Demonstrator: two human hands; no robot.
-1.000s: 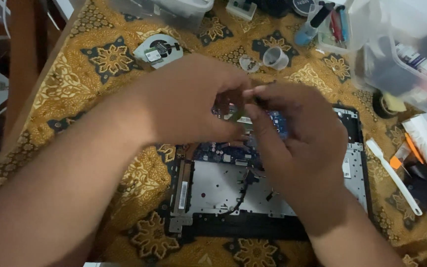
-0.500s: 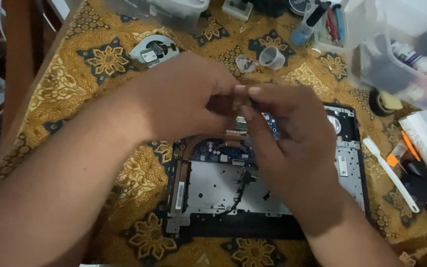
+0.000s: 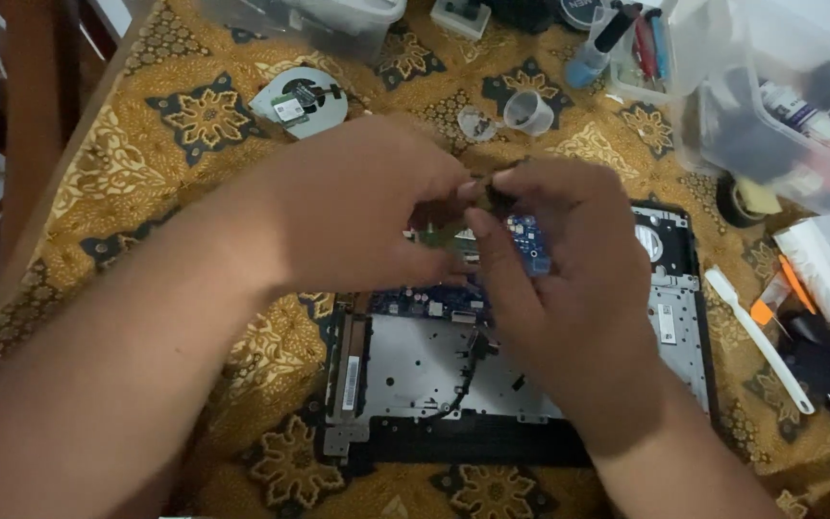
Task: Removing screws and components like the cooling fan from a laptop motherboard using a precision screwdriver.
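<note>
Hands: left hand and right hand | grip: fingertips pinched together on small dark part | above laptop chassis

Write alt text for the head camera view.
Two bare hands, left hand and right hand, meet fingertip to fingertip over an opened laptop chassis with a blue circuit board, on a gold patterned cloth. A cooling fan lies behind.

Patterned cloth, matt metal and clear plastic on the counter

A woven-looking gold and dark cloth covers the counter; the opened laptop base shows a dull grey metal plate in a matt black plastic frame, a blue circuit board looks smooth, and far-right tubs are translucent plastic.
</note>
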